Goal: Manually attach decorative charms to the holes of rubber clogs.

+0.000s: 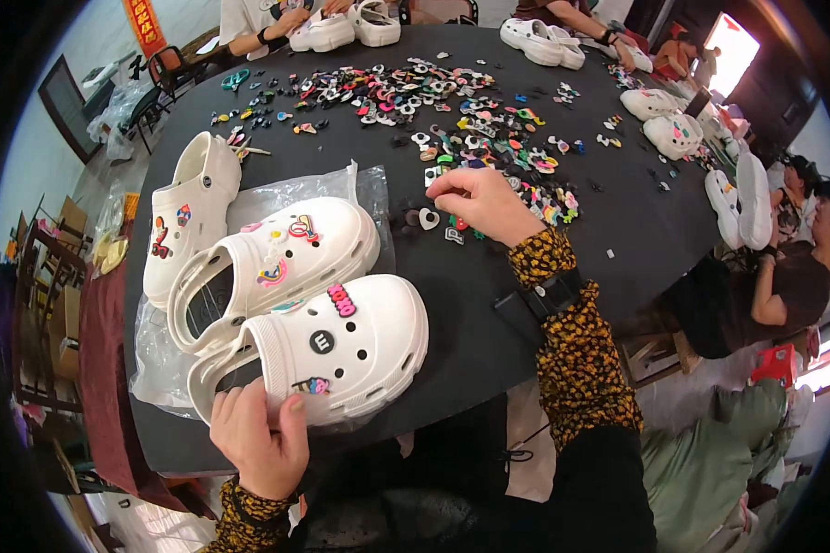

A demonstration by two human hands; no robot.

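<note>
My left hand (260, 441) grips the near rim of a white clog (387, 336), thumb over the edge. That clog carries a pink letter charm, a round black charm and a colourful one, with several bare holes. Beside it lies a second white clog (341, 230) with rainbow and baseball charms. A third white clog (186, 180) stands behind on the left. My right hand (484, 205) hovers over the near edge of the heap of shoe charms (489, 138), thumb and fingers pinched together. Whatever the fingertips hold, if anything, is hidden; a small white-and-green piece shows beside them.
Under the clogs lies a clear plastic bag (152, 355) on the black table (489, 304). Co-workers sit across and to the right, with white clogs (530, 41) before them. More charmed clogs (673, 135) stand at the right edge. Green sacks (710, 461) lie on the floor at lower right.
</note>
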